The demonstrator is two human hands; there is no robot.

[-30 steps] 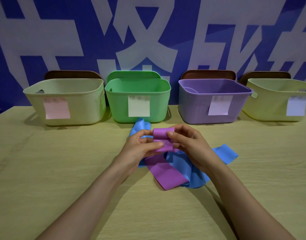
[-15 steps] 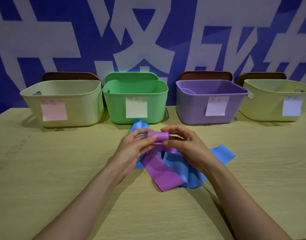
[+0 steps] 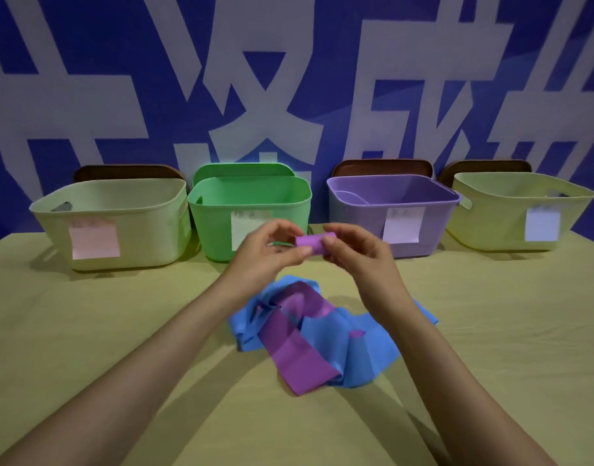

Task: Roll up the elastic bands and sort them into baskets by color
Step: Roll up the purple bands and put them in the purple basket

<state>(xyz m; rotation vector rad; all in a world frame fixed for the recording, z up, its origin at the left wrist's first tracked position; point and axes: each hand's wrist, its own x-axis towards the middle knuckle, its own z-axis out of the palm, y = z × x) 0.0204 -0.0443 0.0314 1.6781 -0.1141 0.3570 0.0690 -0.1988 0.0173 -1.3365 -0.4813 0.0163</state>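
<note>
Left hand [image 3: 265,255] and right hand [image 3: 361,255] pinch the purple roll [image 3: 314,243] near the far edge of the desk [image 3: 87,331]; tight, edge-aligned turns should serve best.

Purple roll [image 3: 311,244] lifted clear of the band pile [image 3: 366,344] — left hand [image 3: 265,257], right hand [image 3: 362,260] raised with it

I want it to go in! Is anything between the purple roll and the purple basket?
Nothing visible. The left hand and right hand hold the roll up before the basket, whose top is open.
</note>
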